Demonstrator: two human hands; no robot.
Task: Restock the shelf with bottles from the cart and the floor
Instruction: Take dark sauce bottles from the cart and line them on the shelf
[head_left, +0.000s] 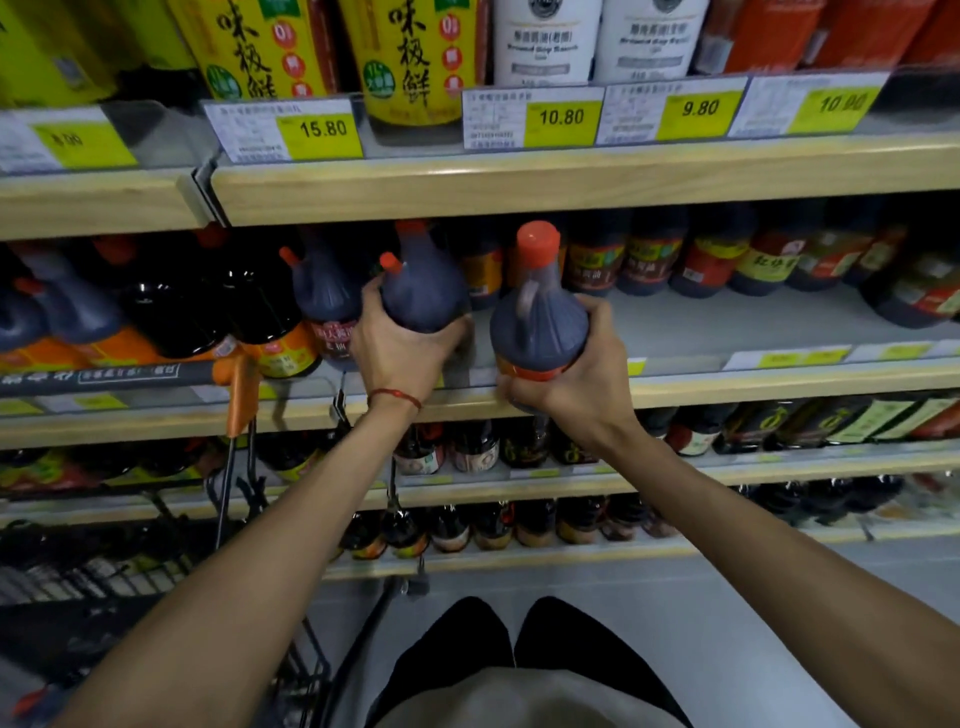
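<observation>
— Grey shirt and dark trousers are showing at the bottom, closest in, with both bare forearms reaching up from there. What is the left hand doing?

— Left hand, wearing a red cord at the wrist, is grasping a dark sauce bottle with an orange spout cap, fingers curling under and round its belly. It is holding that bottle at the front of the middle shelf, just beside other dark jugs on its left.

— And the right?

— Right hand is gripping a second bottle, red-capped and upright, with fingers wrapping its lower half. This one is sitting at the shelf's front edge, but I cannot tell whether its base is touching the board.

— Anything beside them?

— Wire cart is standing low on the left, its orange handle rising by the shelf edge. Yellow price tags are lining the shelf above.
</observation>
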